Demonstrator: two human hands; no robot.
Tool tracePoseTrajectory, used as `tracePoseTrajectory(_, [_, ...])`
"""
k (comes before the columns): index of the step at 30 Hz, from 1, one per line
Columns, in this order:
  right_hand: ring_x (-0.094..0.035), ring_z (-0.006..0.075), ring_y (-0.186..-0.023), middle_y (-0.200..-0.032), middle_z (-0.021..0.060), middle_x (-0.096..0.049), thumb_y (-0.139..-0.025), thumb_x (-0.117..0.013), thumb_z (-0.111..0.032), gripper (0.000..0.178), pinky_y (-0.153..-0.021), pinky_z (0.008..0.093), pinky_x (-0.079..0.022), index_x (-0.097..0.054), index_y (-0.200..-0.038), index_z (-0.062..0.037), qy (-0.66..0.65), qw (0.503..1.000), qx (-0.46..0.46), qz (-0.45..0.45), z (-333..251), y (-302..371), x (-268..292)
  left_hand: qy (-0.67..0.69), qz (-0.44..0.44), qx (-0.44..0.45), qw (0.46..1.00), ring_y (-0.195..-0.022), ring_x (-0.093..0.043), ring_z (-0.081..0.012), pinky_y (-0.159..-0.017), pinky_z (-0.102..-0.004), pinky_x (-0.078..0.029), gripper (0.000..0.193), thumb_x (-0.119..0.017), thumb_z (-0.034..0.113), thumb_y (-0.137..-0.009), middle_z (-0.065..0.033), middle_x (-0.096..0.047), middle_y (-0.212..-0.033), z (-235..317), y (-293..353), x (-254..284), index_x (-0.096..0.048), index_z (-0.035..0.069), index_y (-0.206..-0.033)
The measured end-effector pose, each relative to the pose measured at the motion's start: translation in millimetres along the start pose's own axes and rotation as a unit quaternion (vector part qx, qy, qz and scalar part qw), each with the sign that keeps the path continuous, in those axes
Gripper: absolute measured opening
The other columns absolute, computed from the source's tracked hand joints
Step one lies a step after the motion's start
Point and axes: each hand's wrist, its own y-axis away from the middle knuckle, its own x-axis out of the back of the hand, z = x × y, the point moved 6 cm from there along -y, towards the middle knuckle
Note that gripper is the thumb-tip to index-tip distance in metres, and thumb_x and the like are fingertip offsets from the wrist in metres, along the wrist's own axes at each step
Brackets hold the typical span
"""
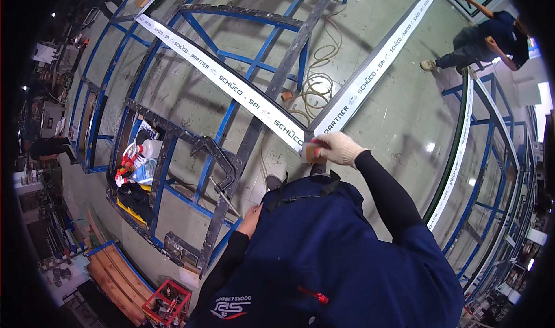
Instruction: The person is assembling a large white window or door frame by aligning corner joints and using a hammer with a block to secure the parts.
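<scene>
Head view: the gloved right hand (337, 148) pinches a red-and-tan item (311, 153) at the near corner of the frame (231, 92); the left hand's (250, 220) grip, I cannot tell. A loose pinch could drop it.

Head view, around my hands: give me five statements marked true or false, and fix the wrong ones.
1. The right hand is gloved. True.
2. The left hand is gloved too. False: the left hand is bare.
3. The right hand holds a small orange-and-red object near a corner of the white-filmed frame. True, though the object's exact kind is unclear.
4. The hose hangs on a wall. False: the hose lies coiled on the floor.
5. The crate at lower left is green. False: the crate is red.
</scene>
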Motion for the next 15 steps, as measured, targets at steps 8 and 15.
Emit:
tracePoseTrajectory(8, [-0.065,0.0138,-0.079,-0.111,0.0068,-0.067,-0.107,-0.062,-0.024,0.038,-0.070,0.0313,-0.058,-0.057,-0.136,0.0003,-0.517,0.676,-0.139,0.506,97.3,41.3,36.5,0.050,0.115,-0.098,0.987,-0.137,-0.057,-0.0362,-0.113,-0.0416,-0.044,0.071,-0.068,0.045,-0.100,-0.0299,-0.061,-0.141,178.7,-48.6,11.6,-0.052,-0.008,-0.144])
tracePoseTrajectory(15, [-0.063,0.0139,-0.087,-0.104,0.0043,-0.065,-0.104,-0.064,-0.029,0.039,-0.069,0.0326,-0.056,-0.057,-0.132,-0.0024,-0.511,0.593,-0.366,0.503,183.0,141.4,-90.2,-0.072,0.100,0.124,0.985,-0.139,-0.052,-0.0450,-0.116,-0.0459,-0.041,0.094,-0.071,0.063,-0.090,-0.0351,-0.054,-0.146,-6.6,-32.7,-49.8,-0.051,-0.011,-0.144])
